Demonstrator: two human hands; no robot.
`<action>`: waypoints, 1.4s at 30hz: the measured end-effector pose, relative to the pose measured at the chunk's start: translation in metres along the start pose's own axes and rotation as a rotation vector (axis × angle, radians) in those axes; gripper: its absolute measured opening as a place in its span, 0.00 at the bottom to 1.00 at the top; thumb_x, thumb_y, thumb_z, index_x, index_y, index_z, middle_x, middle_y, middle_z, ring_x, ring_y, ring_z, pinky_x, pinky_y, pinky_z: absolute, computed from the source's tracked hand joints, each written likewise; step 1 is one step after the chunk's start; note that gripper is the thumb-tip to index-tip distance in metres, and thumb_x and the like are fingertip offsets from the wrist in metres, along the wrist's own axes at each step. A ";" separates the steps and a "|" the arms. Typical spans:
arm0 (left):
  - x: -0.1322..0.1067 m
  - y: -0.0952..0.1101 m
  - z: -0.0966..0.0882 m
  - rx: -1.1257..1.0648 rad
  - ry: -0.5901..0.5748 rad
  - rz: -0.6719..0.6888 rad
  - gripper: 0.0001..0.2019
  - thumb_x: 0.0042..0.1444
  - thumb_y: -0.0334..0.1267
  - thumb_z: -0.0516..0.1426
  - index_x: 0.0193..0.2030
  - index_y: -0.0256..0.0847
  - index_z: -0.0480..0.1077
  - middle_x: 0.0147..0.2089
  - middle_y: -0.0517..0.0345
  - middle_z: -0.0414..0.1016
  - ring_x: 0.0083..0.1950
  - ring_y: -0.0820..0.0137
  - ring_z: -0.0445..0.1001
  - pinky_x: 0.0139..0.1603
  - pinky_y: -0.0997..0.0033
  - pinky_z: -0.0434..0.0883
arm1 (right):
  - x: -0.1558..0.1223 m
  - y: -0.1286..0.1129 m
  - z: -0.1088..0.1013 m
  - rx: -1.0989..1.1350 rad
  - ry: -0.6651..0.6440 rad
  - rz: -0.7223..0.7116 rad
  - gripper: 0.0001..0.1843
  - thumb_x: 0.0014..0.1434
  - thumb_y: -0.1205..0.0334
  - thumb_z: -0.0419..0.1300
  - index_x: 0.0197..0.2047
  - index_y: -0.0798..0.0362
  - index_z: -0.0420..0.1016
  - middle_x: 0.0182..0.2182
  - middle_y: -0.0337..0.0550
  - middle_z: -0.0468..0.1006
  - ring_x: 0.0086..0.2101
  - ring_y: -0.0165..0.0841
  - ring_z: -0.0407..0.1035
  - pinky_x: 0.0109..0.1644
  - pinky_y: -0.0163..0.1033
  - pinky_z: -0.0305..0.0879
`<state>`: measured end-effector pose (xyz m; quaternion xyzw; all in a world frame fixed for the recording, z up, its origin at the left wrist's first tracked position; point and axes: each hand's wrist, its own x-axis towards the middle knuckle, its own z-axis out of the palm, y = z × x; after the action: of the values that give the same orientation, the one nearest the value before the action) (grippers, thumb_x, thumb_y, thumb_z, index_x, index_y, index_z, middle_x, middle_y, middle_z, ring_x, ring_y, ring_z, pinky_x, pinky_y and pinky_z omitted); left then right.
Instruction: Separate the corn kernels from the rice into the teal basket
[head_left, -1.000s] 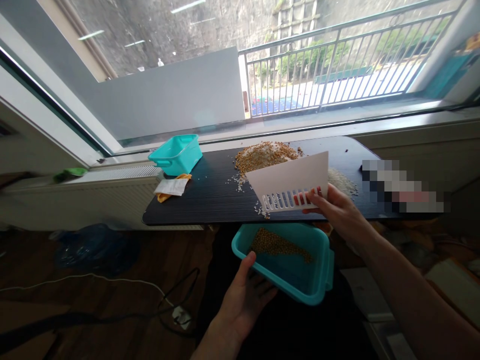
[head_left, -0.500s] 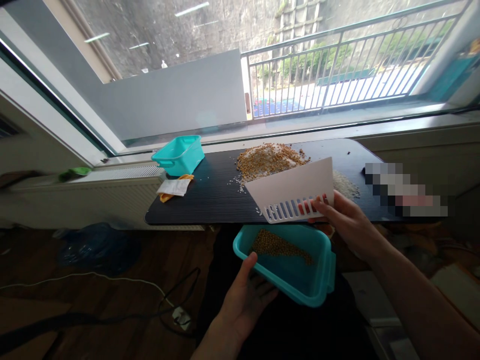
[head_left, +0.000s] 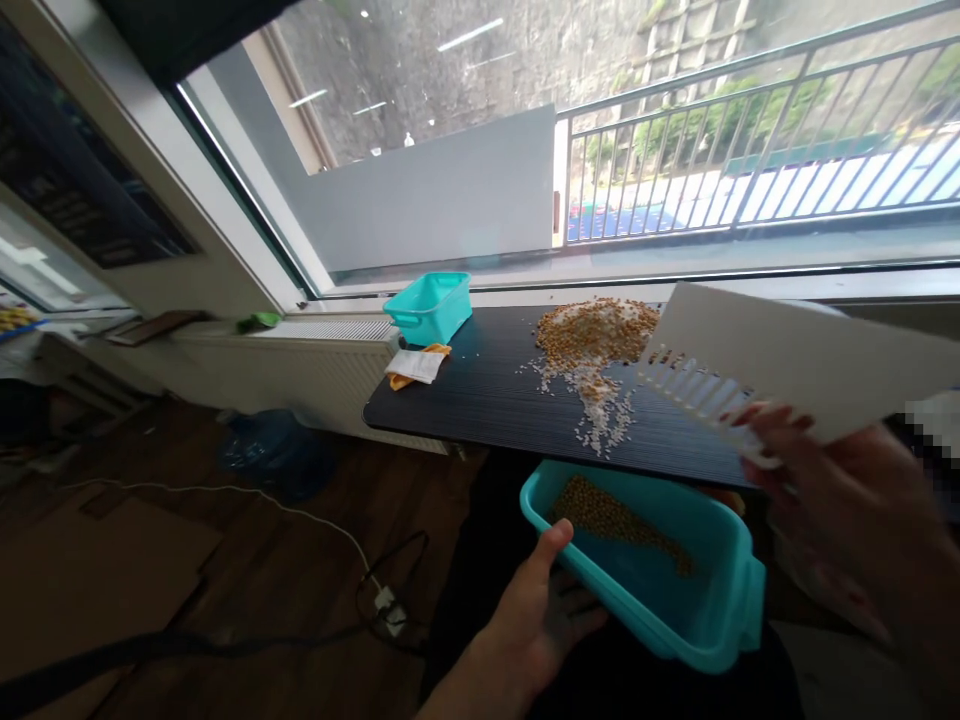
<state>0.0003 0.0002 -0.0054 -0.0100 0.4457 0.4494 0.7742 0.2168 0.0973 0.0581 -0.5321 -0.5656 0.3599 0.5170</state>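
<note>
My left hand (head_left: 536, 615) grips the near-left corner of a teal plastic bin (head_left: 697, 620), held just below the front edge of a black table (head_left: 480, 395). A strip of yellow beans (head_left: 611, 520) lies inside the bin. My right hand (head_left: 832, 510), blurred, holds a white slotted plastic scoop (head_left: 795, 365) lifted above the table's right side. On the table lies a heap of yellow beans mixed with white rice (head_left: 596, 335), with a trail of rice grains (head_left: 604, 410) running toward the front edge.
A second teal bin (head_left: 429, 305) stands at the table's back left, beside a white packet on something yellow (head_left: 416, 365). A radiator and window sill run behind. Cables and a plug (head_left: 386, 605) lie on the wooden floor at left, near a blue bag (head_left: 274, 455).
My right hand has lifted the white scoop up and to the right, off the table, leaving a trail of rice. The view has swung left. The left hand still holds the bin.
</note>
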 end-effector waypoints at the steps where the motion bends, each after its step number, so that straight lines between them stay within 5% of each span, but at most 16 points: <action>1: 0.000 0.000 -0.001 -0.001 -0.005 -0.004 0.29 0.57 0.53 0.55 0.58 0.32 0.65 0.55 0.39 0.73 0.50 0.57 0.75 0.56 0.57 0.67 | -0.002 -0.005 0.005 -0.024 0.021 0.035 0.16 0.54 0.41 0.61 0.32 0.45 0.73 0.14 0.36 0.70 0.13 0.32 0.63 0.13 0.37 0.60; 3: 0.001 0.000 -0.001 -0.006 -0.005 -0.007 0.30 0.57 0.54 0.55 0.59 0.32 0.64 0.55 0.39 0.74 0.50 0.57 0.76 0.56 0.57 0.67 | -0.008 -0.012 0.017 0.011 -0.096 0.067 0.19 0.48 0.41 0.65 0.30 0.49 0.74 0.19 0.39 0.75 0.16 0.33 0.69 0.17 0.38 0.67; 6: 0.002 0.000 -0.002 0.010 0.007 -0.015 0.31 0.57 0.54 0.55 0.60 0.33 0.62 0.55 0.40 0.74 0.50 0.57 0.76 0.56 0.58 0.67 | -0.020 -0.007 0.035 0.028 -0.093 0.116 0.17 0.46 0.44 0.67 0.28 0.50 0.76 0.28 0.43 0.81 0.24 0.39 0.76 0.23 0.40 0.74; 12: 0.005 -0.001 -0.006 0.051 0.033 -0.021 0.30 0.57 0.54 0.54 0.59 0.33 0.64 0.53 0.41 0.74 0.47 0.60 0.76 0.54 0.61 0.68 | -0.040 0.017 0.055 0.023 -0.063 0.224 0.12 0.47 0.49 0.66 0.27 0.49 0.75 0.26 0.44 0.83 0.29 0.45 0.79 0.27 0.43 0.76; 17: 0.010 -0.002 -0.012 0.046 0.067 -0.029 0.30 0.56 0.54 0.56 0.58 0.34 0.64 0.50 0.42 0.75 0.46 0.60 0.76 0.52 0.61 0.68 | -0.042 0.021 0.060 -0.115 -0.053 0.165 0.15 0.49 0.47 0.63 0.26 0.51 0.77 0.25 0.46 0.83 0.27 0.45 0.78 0.27 0.42 0.74; 23: 0.009 -0.001 -0.011 0.040 0.081 -0.041 0.28 0.57 0.54 0.55 0.55 0.33 0.66 0.46 0.44 0.76 0.43 0.63 0.76 0.50 0.63 0.68 | -0.038 0.028 0.056 -0.344 -0.037 0.150 0.22 0.54 0.43 0.57 0.20 0.50 0.76 0.15 0.45 0.78 0.21 0.41 0.75 0.22 0.38 0.66; 42: 0.008 -0.002 -0.009 0.013 0.093 -0.058 0.32 0.54 0.53 0.60 0.60 0.35 0.62 0.54 0.39 0.73 0.51 0.55 0.76 0.55 0.57 0.70 | -0.005 0.026 0.004 -0.671 0.126 0.108 0.20 0.55 0.46 0.54 0.16 0.46 0.69 0.15 0.46 0.76 0.26 0.44 0.77 0.27 0.40 0.63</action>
<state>-0.0031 0.0006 -0.0169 -0.0392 0.4837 0.4229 0.7653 0.2182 0.0973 0.0310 -0.7229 -0.5904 0.1475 0.3273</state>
